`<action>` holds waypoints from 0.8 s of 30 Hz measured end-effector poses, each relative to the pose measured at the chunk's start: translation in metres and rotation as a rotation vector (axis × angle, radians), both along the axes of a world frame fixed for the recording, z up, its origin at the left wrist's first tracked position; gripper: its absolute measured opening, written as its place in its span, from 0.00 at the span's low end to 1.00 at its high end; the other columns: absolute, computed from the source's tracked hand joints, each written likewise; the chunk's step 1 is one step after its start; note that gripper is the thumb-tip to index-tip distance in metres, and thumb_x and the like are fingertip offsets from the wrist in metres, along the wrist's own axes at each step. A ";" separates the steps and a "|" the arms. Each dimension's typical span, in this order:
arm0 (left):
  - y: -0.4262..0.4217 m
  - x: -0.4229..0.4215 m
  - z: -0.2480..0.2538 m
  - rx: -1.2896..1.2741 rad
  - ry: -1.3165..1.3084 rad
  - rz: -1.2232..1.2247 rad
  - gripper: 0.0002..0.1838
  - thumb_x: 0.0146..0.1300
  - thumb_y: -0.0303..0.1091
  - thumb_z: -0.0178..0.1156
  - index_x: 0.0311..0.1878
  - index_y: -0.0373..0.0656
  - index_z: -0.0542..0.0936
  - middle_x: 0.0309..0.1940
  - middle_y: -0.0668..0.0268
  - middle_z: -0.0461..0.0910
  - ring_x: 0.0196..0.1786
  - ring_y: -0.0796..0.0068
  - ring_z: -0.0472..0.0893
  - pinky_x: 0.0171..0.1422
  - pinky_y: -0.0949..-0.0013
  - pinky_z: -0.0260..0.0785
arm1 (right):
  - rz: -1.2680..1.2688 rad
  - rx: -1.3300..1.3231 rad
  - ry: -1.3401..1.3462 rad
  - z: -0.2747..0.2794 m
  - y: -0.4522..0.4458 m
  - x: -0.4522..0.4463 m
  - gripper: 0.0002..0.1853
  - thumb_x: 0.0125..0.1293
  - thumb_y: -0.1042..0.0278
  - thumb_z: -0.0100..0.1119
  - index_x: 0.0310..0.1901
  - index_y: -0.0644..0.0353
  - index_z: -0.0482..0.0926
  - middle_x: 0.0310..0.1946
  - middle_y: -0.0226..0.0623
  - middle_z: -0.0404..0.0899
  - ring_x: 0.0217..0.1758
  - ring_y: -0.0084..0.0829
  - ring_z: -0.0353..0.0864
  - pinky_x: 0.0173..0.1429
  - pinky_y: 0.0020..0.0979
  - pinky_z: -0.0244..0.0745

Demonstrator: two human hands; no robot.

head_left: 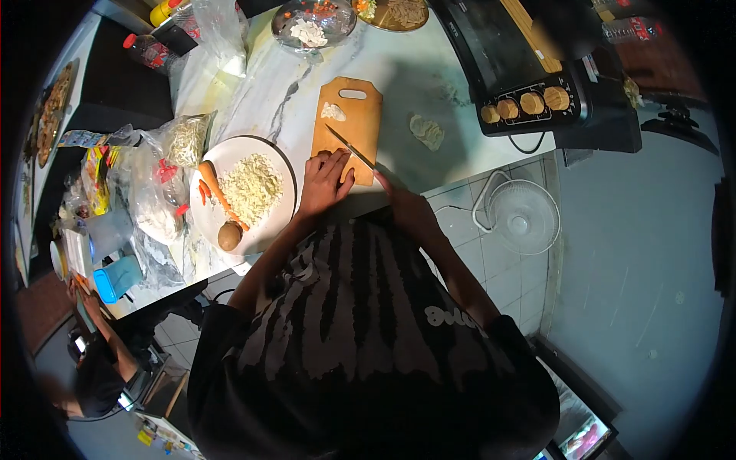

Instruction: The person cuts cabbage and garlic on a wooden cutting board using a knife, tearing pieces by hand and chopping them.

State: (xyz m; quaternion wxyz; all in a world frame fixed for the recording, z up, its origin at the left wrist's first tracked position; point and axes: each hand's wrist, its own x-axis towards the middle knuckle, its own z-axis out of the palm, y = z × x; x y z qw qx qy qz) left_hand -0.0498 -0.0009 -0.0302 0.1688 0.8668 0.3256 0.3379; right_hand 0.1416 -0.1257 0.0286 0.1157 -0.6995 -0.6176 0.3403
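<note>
My right hand (402, 201) is wrapped round the handle of a knife (351, 146), whose blade points up and left over the wooden cutting board (368, 115). On the board's lower left lies my left hand (326, 180), fingers bent and pressed on something brownish beside the blade, mostly hidden under the fingertips. Sliced white pieces (333, 112) rest on the board above the knife tip. Left of my left hand is a large white plate (284, 172) with chopped pale bits (251, 188), a carrot (211, 176), small red chillies (204, 192) and a round brown item (229, 235).
A bowl (330, 38) and a second dish (395, 17) stand at the back. An oven (529, 96) is at the right. Plastic bags (157, 207) and a blue container (117, 278) line the left. Another person's arm (107, 330) shows lower left.
</note>
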 end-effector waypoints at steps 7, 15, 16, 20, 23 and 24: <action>0.004 -0.001 -0.004 0.014 -0.015 -0.002 0.18 0.59 0.32 0.68 0.52 0.39 0.83 0.53 0.65 0.83 0.51 0.62 0.76 0.58 0.61 0.68 | 0.054 -0.119 -0.214 0.019 -0.007 0.004 0.38 0.69 0.63 0.51 0.79 0.38 0.53 0.49 0.56 0.80 0.44 0.55 0.85 0.48 0.52 0.79; 0.005 -0.004 -0.002 0.038 -0.133 -0.083 0.17 0.58 0.30 0.68 0.52 0.42 0.85 0.45 0.64 0.84 0.50 0.64 0.78 0.56 0.62 0.69 | -0.029 0.035 -0.118 -0.013 0.006 0.007 0.35 0.70 0.57 0.58 0.77 0.40 0.59 0.41 0.50 0.83 0.37 0.48 0.86 0.41 0.43 0.81; 0.006 -0.005 -0.002 0.042 -0.134 -0.081 0.17 0.58 0.30 0.68 0.52 0.42 0.85 0.45 0.64 0.84 0.50 0.64 0.78 0.56 0.62 0.69 | -0.183 0.085 0.023 -0.013 0.005 0.008 0.33 0.71 0.56 0.58 0.75 0.44 0.63 0.35 0.49 0.83 0.35 0.47 0.86 0.38 0.41 0.80; 0.019 0.000 0.020 -0.234 -0.099 -0.029 0.19 0.60 0.30 0.67 0.56 0.46 0.85 0.40 0.63 0.79 0.47 0.62 0.78 0.53 0.62 0.71 | -0.377 0.213 0.107 -0.009 0.027 -0.008 0.25 0.68 0.58 0.62 0.66 0.49 0.74 0.29 0.49 0.82 0.34 0.51 0.85 0.38 0.47 0.79; 0.039 0.008 0.038 -0.296 0.008 -0.032 0.19 0.61 0.31 0.67 0.56 0.50 0.85 0.39 0.63 0.76 0.45 0.61 0.78 0.50 0.62 0.73 | -0.454 0.364 0.189 -0.021 0.062 -0.017 0.17 0.64 0.57 0.67 0.49 0.58 0.79 0.29 0.45 0.83 0.35 0.51 0.86 0.39 0.46 0.79; 0.047 0.011 0.038 -0.296 0.079 -0.054 0.18 0.62 0.31 0.66 0.56 0.52 0.85 0.40 0.63 0.75 0.44 0.61 0.78 0.48 0.62 0.74 | -0.420 0.409 0.188 -0.022 0.072 -0.020 0.16 0.63 0.59 0.67 0.46 0.59 0.78 0.30 0.45 0.83 0.34 0.50 0.85 0.40 0.45 0.79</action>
